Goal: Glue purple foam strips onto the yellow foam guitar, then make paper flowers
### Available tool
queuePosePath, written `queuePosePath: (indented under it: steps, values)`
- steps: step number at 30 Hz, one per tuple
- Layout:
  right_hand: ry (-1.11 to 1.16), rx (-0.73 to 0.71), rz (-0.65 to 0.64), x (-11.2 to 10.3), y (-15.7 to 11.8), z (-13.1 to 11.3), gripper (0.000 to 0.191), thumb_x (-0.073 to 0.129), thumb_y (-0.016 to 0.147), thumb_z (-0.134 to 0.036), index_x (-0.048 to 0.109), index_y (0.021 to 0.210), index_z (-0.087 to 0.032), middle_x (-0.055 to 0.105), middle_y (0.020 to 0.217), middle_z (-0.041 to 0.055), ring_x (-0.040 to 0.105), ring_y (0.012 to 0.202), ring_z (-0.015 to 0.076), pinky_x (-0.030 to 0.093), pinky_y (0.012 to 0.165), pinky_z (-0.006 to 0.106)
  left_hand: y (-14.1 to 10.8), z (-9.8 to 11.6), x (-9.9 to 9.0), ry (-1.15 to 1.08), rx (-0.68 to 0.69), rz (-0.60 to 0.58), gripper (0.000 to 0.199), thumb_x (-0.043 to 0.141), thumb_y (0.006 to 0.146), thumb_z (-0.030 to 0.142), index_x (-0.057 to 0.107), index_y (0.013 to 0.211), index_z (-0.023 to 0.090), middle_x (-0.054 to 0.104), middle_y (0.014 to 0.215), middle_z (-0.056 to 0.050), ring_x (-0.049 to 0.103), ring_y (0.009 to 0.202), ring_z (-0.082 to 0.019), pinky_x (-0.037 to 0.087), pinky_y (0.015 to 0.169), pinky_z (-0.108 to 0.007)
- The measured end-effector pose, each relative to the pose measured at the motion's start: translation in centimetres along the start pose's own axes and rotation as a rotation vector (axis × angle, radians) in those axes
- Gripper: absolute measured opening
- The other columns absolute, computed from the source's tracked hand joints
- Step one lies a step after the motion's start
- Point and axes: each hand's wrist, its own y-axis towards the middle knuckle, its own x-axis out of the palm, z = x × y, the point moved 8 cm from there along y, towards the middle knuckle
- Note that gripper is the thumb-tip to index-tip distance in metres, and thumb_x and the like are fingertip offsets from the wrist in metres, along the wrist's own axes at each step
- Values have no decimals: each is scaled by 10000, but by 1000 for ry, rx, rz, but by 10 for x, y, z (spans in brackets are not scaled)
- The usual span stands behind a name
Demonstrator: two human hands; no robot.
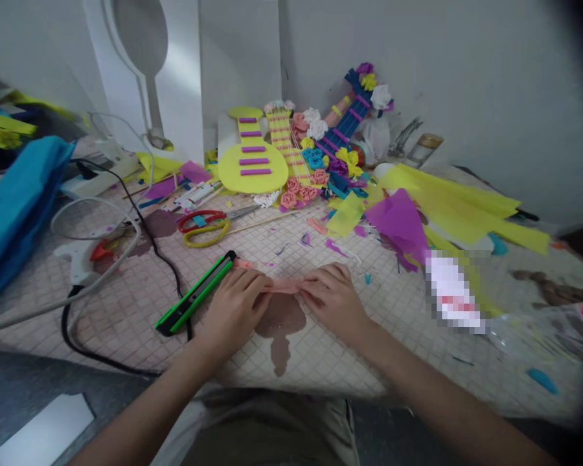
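Observation:
A narrow pink paper strip (285, 285) stretches between my two hands, just above the checkered tabletop. Its left end is pinched in the fingers of my left hand (240, 301), and the fingers of my right hand (333, 298) close on its right end. Another bit of pink shows past my left fingertips. A green and black utility knife (197, 294) lies diagonally at the left of my left hand. Behind it are scissors (206, 226) with red and yellow handles. Under the strip the table has a brown patch (282, 320).
A glue gun (80, 259) with looping cables lies at the left, near blue paper (19, 207). Yellow guitar shapes (252, 162) and paper flowers (315, 158) stand at the back. Purple paper (401, 223), yellow sheets (457, 207) and a plastic bottle (548, 333) lie to the right.

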Motion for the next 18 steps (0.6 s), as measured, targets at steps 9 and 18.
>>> queuePosePath:
  steps: [9,18]
  values:
    - [106,34,17,3,-11,8,75,577,803,-154,637,812,-198,652,793,10,549,729,140,362,773,355,-4,-8,12,-68,-38,-49,75,488,831,160,562,834,174,615,849,-38,520,882,-198,407,842,-388]
    - [124,74,-64,11,-13,12,98,552,828,-175,626,771,-204,648,773,1,522,754,157,351,759,355,-3,-11,13,-137,-17,-39,59,512,829,156,565,816,178,600,843,-31,504,857,-181,411,821,-361]
